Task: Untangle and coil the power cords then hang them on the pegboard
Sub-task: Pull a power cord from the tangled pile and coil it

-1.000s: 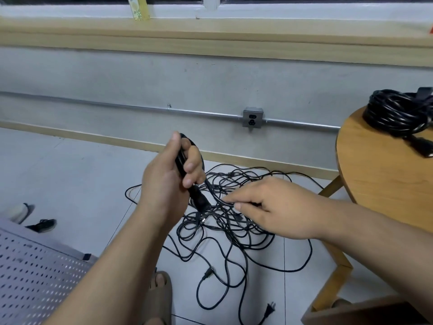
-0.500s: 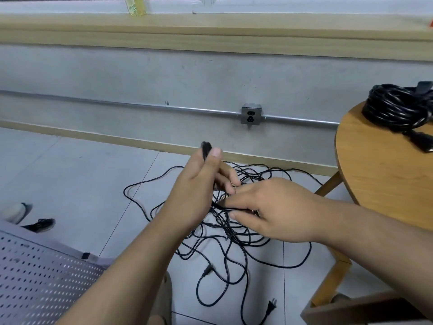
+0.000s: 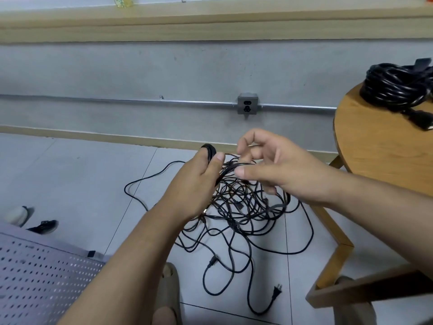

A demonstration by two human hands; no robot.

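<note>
The job looks to be in its early middle. 1 thick black coil point(image 3: 396, 87) sits at the far right edge of the round table point(image 3: 379, 156), bundled but not hung. The rest of the cords point(image 3: 246, 214) lie in a loose black tangle on the floor tiles between the wall and the person's feet, with many strands crossing and at least 2 plugs trailing toward the near edge of the floor. The pegboard point(image 3: 35, 285) lies at the lower left corner, and no cord shows on the part in view, so hanging seems not yet begun.

The left hand point(image 3: 199, 184) has its fingers curled round 1 end of a cord, lifted above the tangle. A strand runs from it across to the right hand point(image 3: 278, 172), whose fingers are spread and half bent.

Whether the right thumb and fingers pinch that strand or only let it pass cannot be told, as the fingertips are blurred. The black end above the left thumb could be a plug or a first small loop. The left palm is hidden. The coil, the table and the pegboard are cut off by the frame.
</note>
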